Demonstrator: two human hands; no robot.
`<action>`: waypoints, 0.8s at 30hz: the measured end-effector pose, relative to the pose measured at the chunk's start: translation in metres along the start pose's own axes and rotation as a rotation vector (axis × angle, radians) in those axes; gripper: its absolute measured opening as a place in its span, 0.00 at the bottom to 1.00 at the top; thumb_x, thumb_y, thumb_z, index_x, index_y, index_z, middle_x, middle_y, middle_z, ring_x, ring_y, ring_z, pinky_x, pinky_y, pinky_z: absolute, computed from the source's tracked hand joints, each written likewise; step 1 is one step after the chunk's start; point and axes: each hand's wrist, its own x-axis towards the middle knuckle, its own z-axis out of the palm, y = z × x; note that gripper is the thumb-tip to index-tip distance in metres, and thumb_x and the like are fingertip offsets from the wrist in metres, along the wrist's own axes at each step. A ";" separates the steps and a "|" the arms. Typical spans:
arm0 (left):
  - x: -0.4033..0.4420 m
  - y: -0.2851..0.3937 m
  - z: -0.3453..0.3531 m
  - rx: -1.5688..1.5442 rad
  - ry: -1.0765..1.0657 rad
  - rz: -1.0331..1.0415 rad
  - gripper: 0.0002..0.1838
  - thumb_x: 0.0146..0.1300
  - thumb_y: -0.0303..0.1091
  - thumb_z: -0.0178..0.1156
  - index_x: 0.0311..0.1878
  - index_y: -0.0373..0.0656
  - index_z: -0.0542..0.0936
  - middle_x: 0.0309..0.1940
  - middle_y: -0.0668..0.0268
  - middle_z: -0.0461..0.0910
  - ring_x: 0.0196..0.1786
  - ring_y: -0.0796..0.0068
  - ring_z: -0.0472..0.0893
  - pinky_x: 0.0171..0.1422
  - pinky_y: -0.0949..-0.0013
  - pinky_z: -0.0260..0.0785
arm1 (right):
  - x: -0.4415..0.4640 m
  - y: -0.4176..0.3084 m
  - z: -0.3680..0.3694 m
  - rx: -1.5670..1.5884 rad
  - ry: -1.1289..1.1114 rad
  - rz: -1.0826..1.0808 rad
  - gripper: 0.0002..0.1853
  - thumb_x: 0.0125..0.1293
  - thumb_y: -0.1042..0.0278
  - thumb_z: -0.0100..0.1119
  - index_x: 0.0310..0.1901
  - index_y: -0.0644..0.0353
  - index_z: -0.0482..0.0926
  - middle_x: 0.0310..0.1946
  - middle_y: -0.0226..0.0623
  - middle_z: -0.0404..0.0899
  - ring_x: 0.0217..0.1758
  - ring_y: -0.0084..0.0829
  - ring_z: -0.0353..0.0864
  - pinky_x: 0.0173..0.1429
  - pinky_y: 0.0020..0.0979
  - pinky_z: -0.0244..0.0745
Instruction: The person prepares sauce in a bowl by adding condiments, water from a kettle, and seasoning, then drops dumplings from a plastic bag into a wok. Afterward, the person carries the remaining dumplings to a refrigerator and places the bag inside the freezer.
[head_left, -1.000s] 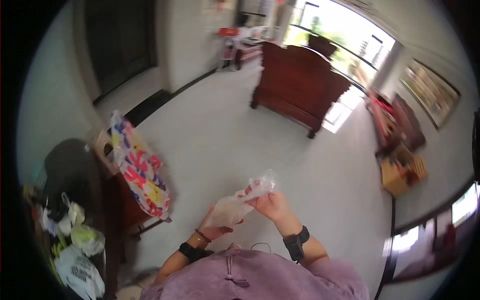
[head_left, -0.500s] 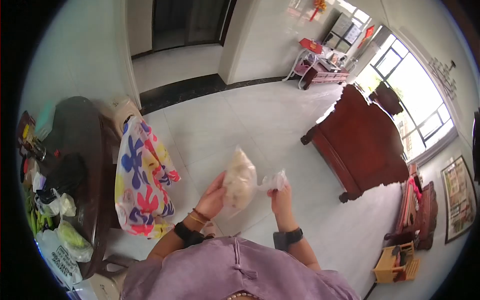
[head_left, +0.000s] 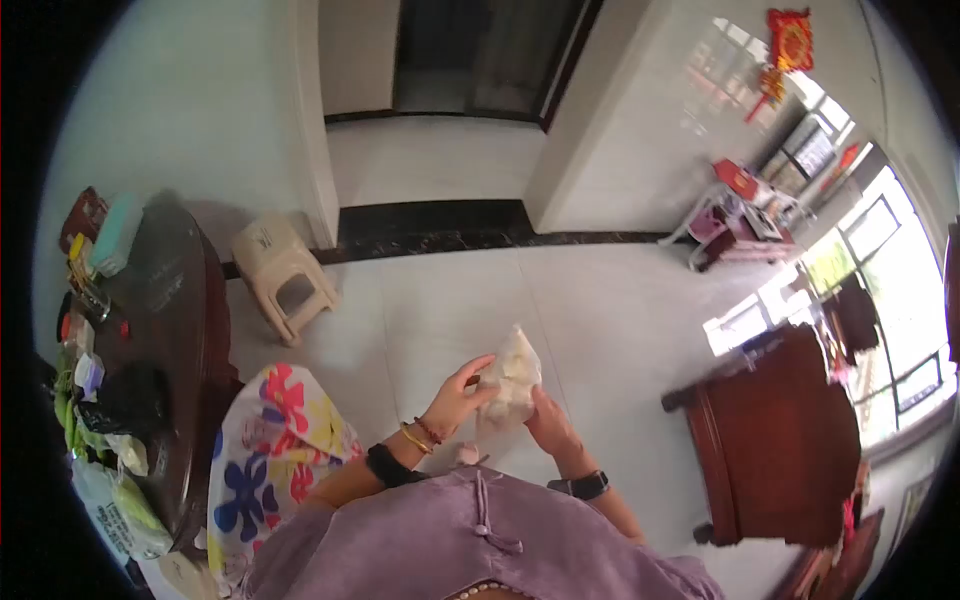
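Note:
A clear plastic bag (head_left: 515, 375) with pale, lumpy contents is held upright in front of my chest, above the floor. I cannot make out what the contents are. My left hand (head_left: 458, 398) grips the bag's left side, with thumb and fingers against the plastic. On the lower right side, my right hand (head_left: 550, 420) is closed on the bag, its fingers partly hidden behind it. To the left of my arms stands a chair or stool draped with a flower-patterned cloth (head_left: 270, 455).
At left is a dark table (head_left: 165, 300) carrying a black bag (head_left: 130, 400), vegetables and bagged produce (head_left: 135, 510). A beige plastic stool (head_left: 285, 270) stands by the doorway. Large wooden furniture (head_left: 780, 450) is at right, and a small side table (head_left: 735, 225) is by the far wall.
My right hand has moved from the bag's stretched-out end at the right in to its side. The view has turned right-to-left across the room, bringing the beige stool into fuller sight.

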 end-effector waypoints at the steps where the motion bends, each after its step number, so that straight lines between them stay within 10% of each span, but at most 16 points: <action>1: 0.020 0.004 -0.011 -0.063 0.018 -0.018 0.28 0.55 0.30 0.57 0.60 0.41 0.61 0.56 0.62 0.63 0.55 0.71 0.66 0.55 0.71 0.63 | 0.032 0.002 -0.004 0.332 -0.125 0.028 0.23 0.63 0.61 0.44 0.57 0.64 0.59 0.51 0.37 0.68 0.53 0.31 0.69 0.54 0.32 0.65; 5: 0.086 0.040 -0.064 -0.259 0.088 -0.002 0.27 0.59 0.33 0.54 0.60 0.42 0.59 0.59 0.62 0.59 0.55 0.70 0.66 0.53 0.67 0.65 | 0.161 -0.011 -0.020 0.975 -0.464 0.233 0.24 0.63 0.61 0.44 0.58 0.63 0.58 0.52 0.38 0.67 0.53 0.33 0.69 0.56 0.34 0.64; 15: 0.193 0.034 -0.299 -0.261 0.924 -0.141 0.15 0.57 0.35 0.54 0.48 0.46 0.72 0.41 0.66 0.74 0.38 0.75 0.75 0.39 0.75 0.66 | 0.420 0.014 -0.077 1.122 -0.362 0.299 0.25 0.64 0.62 0.42 0.60 0.63 0.55 0.57 0.40 0.62 0.59 0.35 0.63 0.62 0.37 0.58; 24: 0.485 0.086 -0.368 0.364 0.487 0.042 0.09 0.50 0.29 0.59 0.37 0.42 0.77 0.23 0.68 0.74 0.26 0.81 0.74 0.32 0.76 0.69 | 0.600 0.006 -0.194 1.192 0.108 0.196 0.27 0.61 0.61 0.47 0.60 0.62 0.54 0.56 0.42 0.63 0.59 0.39 0.63 0.62 0.42 0.57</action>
